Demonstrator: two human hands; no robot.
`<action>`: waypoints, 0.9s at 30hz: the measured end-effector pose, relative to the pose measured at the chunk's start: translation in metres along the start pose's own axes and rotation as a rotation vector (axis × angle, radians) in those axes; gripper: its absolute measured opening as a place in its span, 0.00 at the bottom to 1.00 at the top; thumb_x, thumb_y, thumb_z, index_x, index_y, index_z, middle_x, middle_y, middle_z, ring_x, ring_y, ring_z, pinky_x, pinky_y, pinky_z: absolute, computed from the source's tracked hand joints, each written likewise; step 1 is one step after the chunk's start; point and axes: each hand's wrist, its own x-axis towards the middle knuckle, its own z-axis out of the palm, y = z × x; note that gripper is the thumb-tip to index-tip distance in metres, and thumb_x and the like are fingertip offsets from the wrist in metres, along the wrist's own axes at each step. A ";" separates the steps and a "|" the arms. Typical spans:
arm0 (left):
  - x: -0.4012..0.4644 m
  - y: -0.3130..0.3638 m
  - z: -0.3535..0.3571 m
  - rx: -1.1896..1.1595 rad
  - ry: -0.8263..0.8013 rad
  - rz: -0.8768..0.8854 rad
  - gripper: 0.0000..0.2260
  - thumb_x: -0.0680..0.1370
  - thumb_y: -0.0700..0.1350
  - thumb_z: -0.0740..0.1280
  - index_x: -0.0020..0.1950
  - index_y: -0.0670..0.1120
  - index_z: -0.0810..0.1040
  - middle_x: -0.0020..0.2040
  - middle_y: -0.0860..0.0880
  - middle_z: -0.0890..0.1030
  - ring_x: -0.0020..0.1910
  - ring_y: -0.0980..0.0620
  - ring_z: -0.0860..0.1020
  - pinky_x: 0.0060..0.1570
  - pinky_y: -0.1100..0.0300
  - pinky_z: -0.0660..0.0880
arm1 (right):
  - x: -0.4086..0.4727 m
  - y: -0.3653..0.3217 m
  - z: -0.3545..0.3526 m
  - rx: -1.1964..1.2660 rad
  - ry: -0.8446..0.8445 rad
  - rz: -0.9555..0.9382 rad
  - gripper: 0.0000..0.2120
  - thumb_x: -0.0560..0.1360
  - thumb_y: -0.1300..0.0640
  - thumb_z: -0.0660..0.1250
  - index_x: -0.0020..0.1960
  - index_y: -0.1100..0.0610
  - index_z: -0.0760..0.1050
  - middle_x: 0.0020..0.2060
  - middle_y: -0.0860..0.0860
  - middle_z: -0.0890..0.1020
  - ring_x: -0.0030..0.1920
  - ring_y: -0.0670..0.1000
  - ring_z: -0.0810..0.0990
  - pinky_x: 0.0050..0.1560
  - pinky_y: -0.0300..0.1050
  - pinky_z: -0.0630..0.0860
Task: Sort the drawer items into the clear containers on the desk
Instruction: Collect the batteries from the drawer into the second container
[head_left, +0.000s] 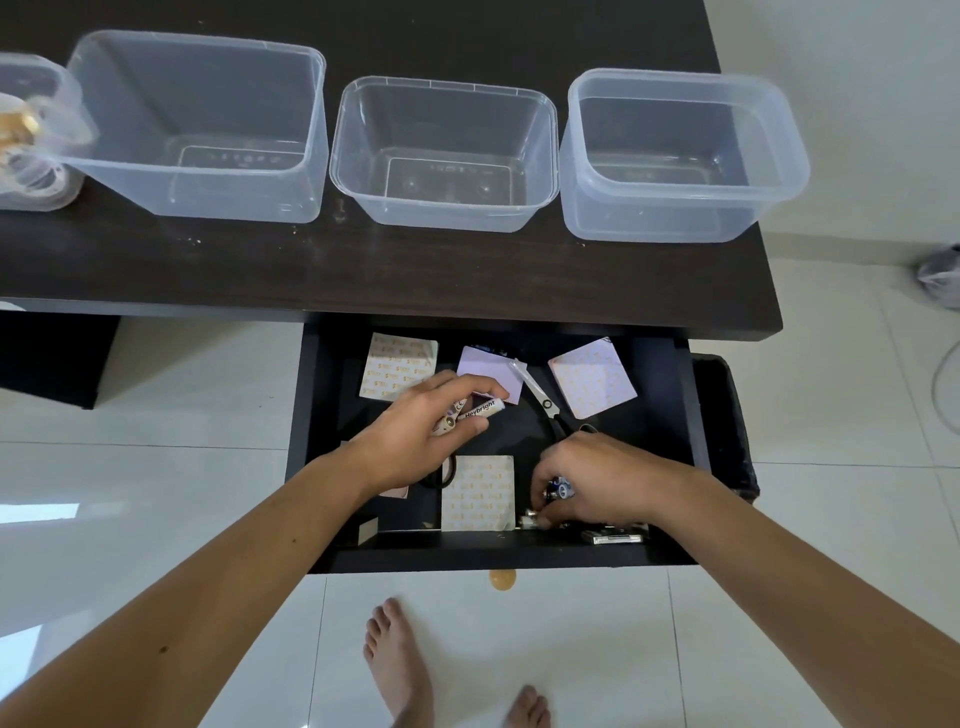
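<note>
Your left hand (426, 415) pinches white batteries (470, 413), long axis toward upper right; your right hand (597, 483), lower right in the drawer (670, 395), seemingly grips blue ones (560, 488). Empty containers (447, 150) wait above on the worktop (363, 270).

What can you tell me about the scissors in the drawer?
The scissors lie flat on the dark floor of the open drawer, between a pale purple paper square and a patterned square. The blades look like shiny silver metal, closed together, pointing up toward the desk, with a round screw where they join. The tip rests on the purple square's corner. The handles are black, and the right hand covers part of them, so their full shape is hidden.
</note>
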 end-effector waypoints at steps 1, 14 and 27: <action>0.000 0.002 -0.001 -0.042 -0.001 -0.024 0.15 0.84 0.48 0.68 0.69 0.62 0.76 0.58 0.58 0.78 0.58 0.58 0.77 0.56 0.72 0.71 | 0.000 0.000 0.000 -0.006 -0.010 -0.005 0.09 0.74 0.43 0.78 0.51 0.45 0.85 0.50 0.41 0.85 0.53 0.45 0.82 0.57 0.51 0.81; -0.005 0.023 0.004 -0.446 -0.274 -0.145 0.11 0.78 0.36 0.75 0.54 0.51 0.81 0.44 0.53 0.79 0.33 0.58 0.77 0.32 0.63 0.75 | -0.047 0.004 -0.030 0.352 0.229 0.006 0.08 0.79 0.50 0.74 0.56 0.40 0.81 0.46 0.41 0.84 0.42 0.41 0.82 0.42 0.37 0.77; 0.002 0.033 0.019 -0.361 -0.455 -0.209 0.06 0.77 0.41 0.78 0.49 0.45 0.82 0.40 0.50 0.83 0.33 0.48 0.81 0.38 0.51 0.77 | -0.064 0.001 -0.046 0.466 0.292 0.047 0.07 0.74 0.54 0.81 0.45 0.46 0.83 0.39 0.48 0.85 0.25 0.42 0.78 0.29 0.37 0.75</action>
